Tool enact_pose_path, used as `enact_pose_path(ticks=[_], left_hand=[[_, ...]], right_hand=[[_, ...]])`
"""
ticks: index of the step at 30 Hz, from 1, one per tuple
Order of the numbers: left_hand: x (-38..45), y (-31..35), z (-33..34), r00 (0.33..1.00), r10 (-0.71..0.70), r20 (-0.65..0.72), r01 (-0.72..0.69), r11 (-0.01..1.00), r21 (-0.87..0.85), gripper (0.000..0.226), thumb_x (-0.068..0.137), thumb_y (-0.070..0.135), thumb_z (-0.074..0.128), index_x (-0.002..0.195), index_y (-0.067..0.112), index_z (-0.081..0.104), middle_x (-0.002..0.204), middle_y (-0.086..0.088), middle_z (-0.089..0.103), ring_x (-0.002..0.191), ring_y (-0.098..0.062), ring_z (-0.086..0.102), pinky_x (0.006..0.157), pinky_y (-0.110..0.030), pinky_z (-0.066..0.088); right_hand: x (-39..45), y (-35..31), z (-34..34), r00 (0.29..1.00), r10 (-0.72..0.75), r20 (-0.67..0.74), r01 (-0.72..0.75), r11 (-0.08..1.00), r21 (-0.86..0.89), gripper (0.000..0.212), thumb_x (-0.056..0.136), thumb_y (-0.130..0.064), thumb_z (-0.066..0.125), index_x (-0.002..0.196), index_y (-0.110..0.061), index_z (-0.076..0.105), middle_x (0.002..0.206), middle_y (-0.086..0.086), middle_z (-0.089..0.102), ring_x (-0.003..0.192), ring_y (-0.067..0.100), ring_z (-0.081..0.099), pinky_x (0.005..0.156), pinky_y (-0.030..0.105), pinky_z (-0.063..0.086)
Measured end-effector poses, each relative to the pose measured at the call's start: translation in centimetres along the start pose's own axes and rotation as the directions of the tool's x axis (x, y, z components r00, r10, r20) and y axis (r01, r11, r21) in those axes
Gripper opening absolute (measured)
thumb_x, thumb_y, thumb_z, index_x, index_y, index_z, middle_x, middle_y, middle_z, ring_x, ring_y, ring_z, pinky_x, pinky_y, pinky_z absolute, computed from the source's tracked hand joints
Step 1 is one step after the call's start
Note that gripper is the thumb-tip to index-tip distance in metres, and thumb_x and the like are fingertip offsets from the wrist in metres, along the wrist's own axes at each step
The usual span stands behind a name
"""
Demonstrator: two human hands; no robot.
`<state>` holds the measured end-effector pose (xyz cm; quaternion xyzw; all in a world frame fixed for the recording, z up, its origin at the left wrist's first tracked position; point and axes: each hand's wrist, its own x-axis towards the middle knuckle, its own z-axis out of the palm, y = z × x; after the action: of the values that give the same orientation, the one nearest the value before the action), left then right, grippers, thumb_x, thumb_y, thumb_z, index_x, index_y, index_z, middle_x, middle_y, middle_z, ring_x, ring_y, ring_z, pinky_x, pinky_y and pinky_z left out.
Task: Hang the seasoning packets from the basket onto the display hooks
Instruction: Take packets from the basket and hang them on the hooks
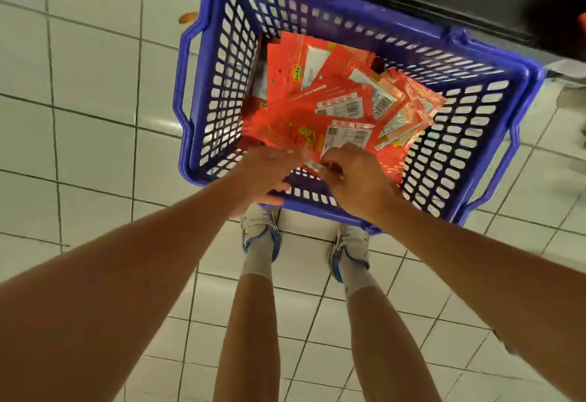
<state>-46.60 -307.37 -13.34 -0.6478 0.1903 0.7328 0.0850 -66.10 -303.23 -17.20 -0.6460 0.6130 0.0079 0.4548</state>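
Looking straight down here: a blue plastic lattice-sided shopping basket (355, 21) sits on the white tiled floor (95, 116), with a messy pile of flat red-orange foil seasoning packets (333, 107) inside. Both hands are at the near edge of the pile. The left hand (269, 173) and right hand (358, 179) have fingers curled, seemingly pinching the nearest packet, though it's blurry. White-and-blue sneakers (260, 233) stand just behind the basket.
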Motion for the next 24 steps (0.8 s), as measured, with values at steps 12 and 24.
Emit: enact_pose_path(ticks=[12,24], left_hand=[[2.4,-1.3,-0.6,0.951,-0.074,-0.299,-0.027,0.947,-0.320,0.020,0.094,0.011,0.055,0.107,0.020,0.067,0.103,-0.013,0.077,0.088,-0.028,0.077,0.076,-0.044,0.064],[-3.7,0.8,2.1,0.986,0.119,-0.118,-0.157,0.899,-0.408,0.032,0.104,0.012,0.046,0.133,0.008,0.058,0.124,-0.018,0.069,0.111,-0.034,0.069,0.099,-0.056,0.053]], right_hand=[[6.6,6.2,-1.0,0.884,0.467,0.026,-0.417,0.812,-0.408,0.072,0.088,-0.031,0.066,0.150,-0.013,0.034,0.149,0.016,0.042,0.139,0.037,0.040,0.111,0.056,0.037],[-4.7,-2.1,-2.5,0.980,-0.041,-0.197,0.033,0.998,-0.045,0.021,0.091,-0.016,0.064,0.112,-0.014,0.067,0.093,0.010,0.065,0.078,0.029,0.063,0.058,0.033,0.050]])
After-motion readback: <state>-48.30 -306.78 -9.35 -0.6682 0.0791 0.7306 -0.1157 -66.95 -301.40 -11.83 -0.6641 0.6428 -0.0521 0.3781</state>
